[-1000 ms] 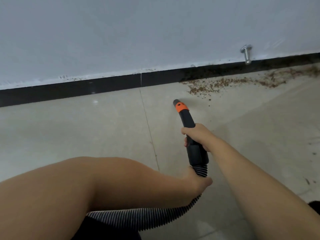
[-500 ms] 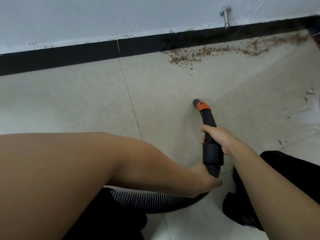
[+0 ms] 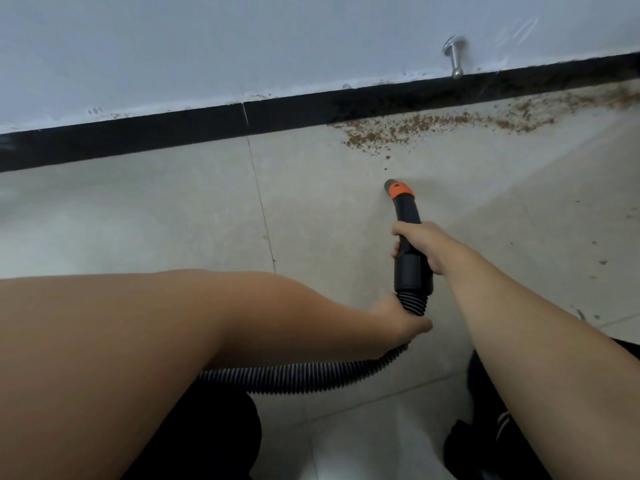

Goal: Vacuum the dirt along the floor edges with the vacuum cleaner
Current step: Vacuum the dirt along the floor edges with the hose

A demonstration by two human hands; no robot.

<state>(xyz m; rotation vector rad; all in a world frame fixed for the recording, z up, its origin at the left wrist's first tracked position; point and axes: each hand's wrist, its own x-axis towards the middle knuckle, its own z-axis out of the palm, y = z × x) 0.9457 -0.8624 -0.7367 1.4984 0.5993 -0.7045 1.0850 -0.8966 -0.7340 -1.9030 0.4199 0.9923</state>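
Note:
My right hand [image 3: 420, 245] grips the black vacuum nozzle tube [image 3: 412, 268], whose orange-collared tip [image 3: 398, 190] points at the floor a short way below the dirt. My left hand [image 3: 398, 320] holds the ribbed grey hose [image 3: 311, 374] just behind the tube. Brown crumbly dirt [image 3: 408, 131] lies in a band along the black skirting [image 3: 173, 135], from the middle out to the right edge of the view.
A metal door stopper [image 3: 455, 58] sticks out of the white wall above the skirting, over the dirt. Pale floor tiles [image 3: 138, 216] spread to the left. Small specks [image 3: 602, 262] dot the floor at the right. A black shoe [image 3: 485, 438] shows at the lower right.
The view has tilted back up a little. The nozzle tip sits nearer the dirt band than half a second ago. Both hands keep their hold.

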